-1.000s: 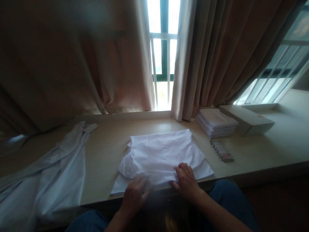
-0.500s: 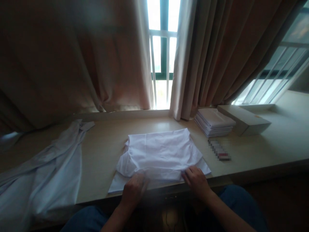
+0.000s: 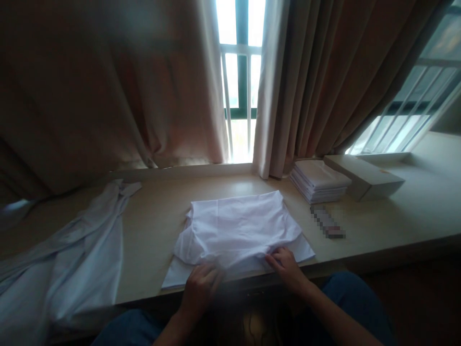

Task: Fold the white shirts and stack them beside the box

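A white cloth garment point(image 3: 237, 226), partly folded into a wide shape, lies on the pale table point(image 3: 154, 226) in front of me. My left hand point(image 3: 202, 283) is at its near left edge with the fingers curled on the fabric; the fingertips are blurred. At the near right edge, my right hand point(image 3: 286, 266) pinches the cloth between thumb and fingers. One layer of the garment spreads flat under the folded part and reaches the table's front edge.
Loose white cloth point(image 3: 86, 259) lies crumpled at the left and hangs over the front edge. On the right stand a stack of folded white cloth point(image 3: 319, 181), a box point(image 3: 365, 177) and a small blurred-out item point(image 3: 327, 222). Curtains point(image 3: 173, 96) hang behind the table.
My right hand has shifted slightly left along the near edge, with the cloth there bunched a little more. My left hand has moved slightly down and toward the right.
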A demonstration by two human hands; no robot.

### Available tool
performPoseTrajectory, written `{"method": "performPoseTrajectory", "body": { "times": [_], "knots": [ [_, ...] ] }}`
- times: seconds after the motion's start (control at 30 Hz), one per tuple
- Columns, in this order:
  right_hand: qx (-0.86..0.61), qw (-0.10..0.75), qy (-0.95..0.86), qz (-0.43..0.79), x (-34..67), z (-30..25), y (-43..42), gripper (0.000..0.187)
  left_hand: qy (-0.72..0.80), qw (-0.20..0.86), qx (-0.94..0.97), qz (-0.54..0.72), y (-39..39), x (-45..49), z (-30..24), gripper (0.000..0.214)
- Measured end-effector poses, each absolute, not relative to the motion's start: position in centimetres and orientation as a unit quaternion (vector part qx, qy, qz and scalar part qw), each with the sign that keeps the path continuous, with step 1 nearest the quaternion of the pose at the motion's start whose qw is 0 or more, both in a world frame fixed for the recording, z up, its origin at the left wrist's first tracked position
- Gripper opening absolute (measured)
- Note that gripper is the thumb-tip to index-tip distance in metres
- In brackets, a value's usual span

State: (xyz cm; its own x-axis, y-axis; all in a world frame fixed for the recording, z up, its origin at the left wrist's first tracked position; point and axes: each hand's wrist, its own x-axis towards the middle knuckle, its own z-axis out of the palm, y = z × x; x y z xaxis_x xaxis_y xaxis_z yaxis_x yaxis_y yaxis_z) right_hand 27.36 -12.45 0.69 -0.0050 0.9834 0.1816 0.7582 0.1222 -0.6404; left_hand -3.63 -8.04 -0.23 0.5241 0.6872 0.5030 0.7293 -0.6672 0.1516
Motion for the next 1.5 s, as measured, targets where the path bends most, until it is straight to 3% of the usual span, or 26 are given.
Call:
{"method": "performPoseTrajectory", "body": {
  "times": [0.13, 0.27, 0.47, 0.6, 0.73, 0.87, 1.0, 1.1, 1.2, 1.33, 1.5],
  "knots": [
    [-0.651, 0.294, -0.667, 0.211, 26.9, 0.3, -11.3, 0.058, -0.43, 0.004, -0.858, -0.279, -7.8, -3.2, -0.4, 0.021],
    [-0.686, 0.273, -0.64, 0.214, 26.6, 0.3, -10.8, 0.05, -0.46, -0.003, -0.835, -0.301, -7.3, -2.8, -0.3, 0.017],
    [-0.668, 0.317, -0.659, 0.135, 26.2, 0.5, -11.0, 0.042, -0.505, 0.067, -0.828, -0.233, -6.5, -2.6, -1.1, 0.023],
    [-0.713, 0.247, -0.651, 0.077, 26.1, 0.2, -11.1, 0.036, -0.527, 0.108, -0.818, -0.206, -6.3, -2.3, -1.3, 0.026],
    [-0.741, 0.204, -0.639, 0.031, 26.1, 0.3, -11.5, 0.039, -0.532, 0.034, -0.817, -0.221, -6.7, -2.2, -0.3, 0.023],
    [-0.755, 0.178, -0.627, 0.071, 26.6, 0.9, -12.2, 0.053, -0.494, -0.012, -0.829, -0.263, -7.8, -2.8, 0.5, 0.022],
    [-0.777, 0.204, -0.589, 0.093, 27.8, 1.6, -12.3, 0.053, -0.451, 0.024, -0.841, -0.298, -8.3, -2.8, 0.9, 0.02],
    [-0.793, 0.271, -0.537, 0.098, 29.1, 2.1, -12.0, 0.04, -0.421, 0.057, -0.866, -0.263, -7.8, -2.1, 1.4, 0.039],
    [-0.782, 0.319, -0.527, 0.101, 30.1, 1.9, -11.7, 0.027, -0.4, 0.066, -0.889, -0.212, -7.0, -1.5, 1.5, 0.04],
    [-0.745, 0.297, -0.596, 0.041, 30.8, 0.5, -11.8, 0.015, -0.398, 0.035, -0.896, -0.194, -6.5, -1.8, 1.2, 0.034],
    [-0.758, 0.239, -0.606, -0.028, 32.1, 0.3, -12.1, 0.03, -0.372, 0.03, -0.902, -0.215, -6.8, -2.4, 1.9, 0.054]
  ]
}}
